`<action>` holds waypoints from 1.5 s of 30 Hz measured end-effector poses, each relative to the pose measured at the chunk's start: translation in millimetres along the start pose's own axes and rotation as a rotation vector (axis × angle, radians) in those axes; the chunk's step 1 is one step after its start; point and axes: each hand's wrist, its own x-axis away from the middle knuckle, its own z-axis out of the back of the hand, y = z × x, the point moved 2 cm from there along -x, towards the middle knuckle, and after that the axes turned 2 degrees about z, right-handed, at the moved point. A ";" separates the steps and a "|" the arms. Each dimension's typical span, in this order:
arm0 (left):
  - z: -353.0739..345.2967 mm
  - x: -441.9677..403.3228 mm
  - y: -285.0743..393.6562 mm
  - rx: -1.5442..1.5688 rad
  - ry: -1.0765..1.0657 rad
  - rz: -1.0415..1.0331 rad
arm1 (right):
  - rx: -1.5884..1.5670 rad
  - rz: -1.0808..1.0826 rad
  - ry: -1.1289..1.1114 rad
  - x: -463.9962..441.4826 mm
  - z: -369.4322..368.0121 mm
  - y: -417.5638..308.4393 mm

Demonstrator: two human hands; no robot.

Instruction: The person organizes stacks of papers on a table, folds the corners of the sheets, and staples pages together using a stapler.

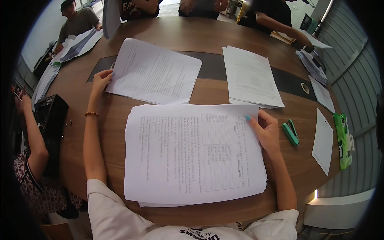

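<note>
A thick stack of printed paper (172, 160) lies before me on the wooden table, its text turned sideways. My right hand (267, 130) grips the right edge of this stack, thumb with a blue nail on top and fingers underneath. Up and to the left, my left hand (103, 80) pinches the left edge of another printed sheet (156, 72), which lies tilted with more paper under it. A third pile of papers (254, 78) sits to the right of that sheet, beyond my right hand. A green stapler (291, 133) rests just right of my right hand.
Other people stand or sit around the table (160, 30), some handling papers. At the right edge lie a single sheet (323, 142), a green packet (342, 140) and more paper piles (311, 68). A black box (52, 120) stands at the left edge.
</note>
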 end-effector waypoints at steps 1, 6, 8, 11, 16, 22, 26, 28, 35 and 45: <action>0.9 1.0 -2.5 0.001 0.001 -0.008 | 0.004 -0.010 -0.006 -0.4 0.0 -0.8; 3.4 -0.9 -3.8 -0.065 -0.009 -0.013 | 0.002 0.019 0.001 -1.2 2.2 8.8; 4.3 -2.3 -10.6 -0.074 -0.001 -0.033 | -0.028 -0.001 -0.009 -0.2 0.6 3.8; 2.0 -8.2 -6.8 -0.342 0.204 -0.311 | -0.039 0.045 0.015 -1.0 0.7 11.5; -35.5 34.3 140.0 -0.134 -0.081 -0.230 | 0.086 0.090 0.004 -0.7 2.9 3.4; -138.8 131.6 248.9 -0.195 -0.652 -0.484 | 0.084 0.097 0.005 -1.0 4.1 8.5; -181.6 165.3 257.5 -0.256 -0.757 -0.592 | 0.112 0.124 0.001 -0.5 4.1 4.4; -188.7 175.7 254.4 -0.286 -0.748 -0.644 | 0.106 0.127 0.009 0.0 3.7 7.3; -154.7 162.7 238.2 -0.307 -0.839 -0.512 | 0.097 0.126 0.020 0.5 2.7 5.2; -92.7 155.7 238.5 -0.731 -1.003 -0.584 | 0.012 0.079 0.004 -0.5 1.7 11.7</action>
